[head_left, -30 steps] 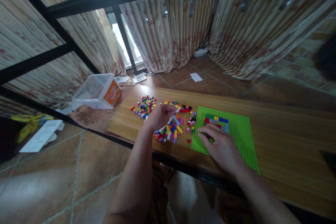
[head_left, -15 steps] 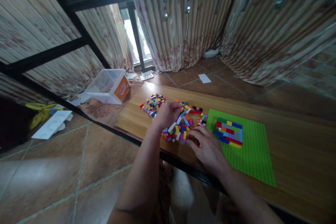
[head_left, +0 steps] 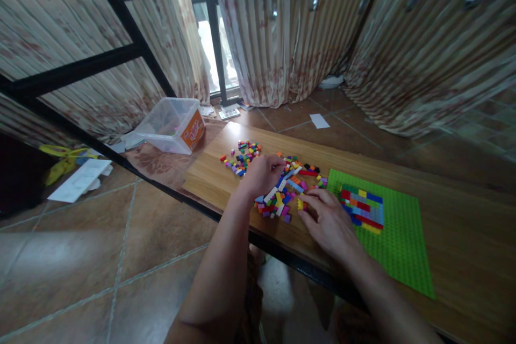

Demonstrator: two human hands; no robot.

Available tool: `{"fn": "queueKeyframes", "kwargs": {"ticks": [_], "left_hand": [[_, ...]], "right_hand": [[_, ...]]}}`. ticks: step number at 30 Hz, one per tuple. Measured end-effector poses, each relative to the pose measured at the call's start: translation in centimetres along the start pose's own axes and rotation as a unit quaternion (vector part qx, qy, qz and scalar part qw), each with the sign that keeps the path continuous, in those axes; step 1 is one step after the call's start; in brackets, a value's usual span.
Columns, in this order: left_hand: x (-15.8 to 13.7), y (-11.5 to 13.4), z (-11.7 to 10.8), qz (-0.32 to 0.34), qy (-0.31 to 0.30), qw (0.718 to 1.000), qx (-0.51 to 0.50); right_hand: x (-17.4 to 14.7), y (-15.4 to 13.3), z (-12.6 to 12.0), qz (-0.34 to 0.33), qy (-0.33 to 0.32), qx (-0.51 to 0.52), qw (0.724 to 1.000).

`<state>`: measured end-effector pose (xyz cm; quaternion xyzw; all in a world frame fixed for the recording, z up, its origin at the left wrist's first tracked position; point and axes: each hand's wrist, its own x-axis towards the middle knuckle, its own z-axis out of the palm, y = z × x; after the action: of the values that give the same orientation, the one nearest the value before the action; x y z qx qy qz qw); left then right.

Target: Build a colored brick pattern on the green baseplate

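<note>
A heap of small colourful toy bricks [head_left: 282, 197] is spread over the wooden board. Over its far middle, my left hand [head_left: 262, 174] is closed with fingers bent down; whatever is in them is hidden. My right hand [head_left: 328, 219], at the heap's right side, pinches a yellow toy brick [head_left: 300, 204] between thumb and fingers. Just right of that hand lies a green studded baseplate [head_left: 403, 236]. Pressed onto its left part is a flat patch of red, blue, grey, green and yellow bricks [head_left: 365, 207].
Beyond the board's left end stands a clear plastic bin [head_left: 169, 126] with an orange label. The long wooden board [head_left: 217, 183] has a black metal edge facing me. A black metal frame [head_left: 133, 37] crosses the upper left. White paper [head_left: 319, 121] lies on the tiled floor.
My right hand has drawn slightly away from the heap and now has the yellow brick in its fingertips. My left hand stays over the heap. The whole view has shifted a little.
</note>
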<state>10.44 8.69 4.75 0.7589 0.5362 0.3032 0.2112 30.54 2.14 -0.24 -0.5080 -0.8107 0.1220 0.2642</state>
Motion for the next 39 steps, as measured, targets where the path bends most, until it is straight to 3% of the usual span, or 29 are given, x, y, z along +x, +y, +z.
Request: {"fn": "queueKeyframes", "kwargs": {"ticks": [5,18,23,29,33,39], "left_hand": [[0.0,-0.1,0.5,-0.003,-0.007,1.0,-0.008],[0.3,-0.1,1.4,0.027,-0.043,0.998,-0.035],[0.3,1.3,1.8,0.034,-0.077,0.991,-0.106],[0.0,4.3,3.1,0.039,-0.159,0.956,-0.242],[0.0,5.2,4.4,0.043,-0.172,0.952,-0.251],[-0.1,6.4,6.1,0.085,-0.138,0.968,-0.191]], "right_hand": [[0.1,-0.4,0.2,0.002,-0.011,-0.025,1.0],[0.8,-1.0,1.0,-0.005,0.054,-0.045,0.998],[1.2,-1.2,-0.3,0.058,0.122,0.05,0.99],[0.8,-0.2,-2.6,0.166,0.199,0.204,0.944],[-0.1,0.7,-3.7,0.172,0.184,0.192,0.948],[-1.5,2.6,-5.9,0.11,0.087,0.125,0.982]]}}
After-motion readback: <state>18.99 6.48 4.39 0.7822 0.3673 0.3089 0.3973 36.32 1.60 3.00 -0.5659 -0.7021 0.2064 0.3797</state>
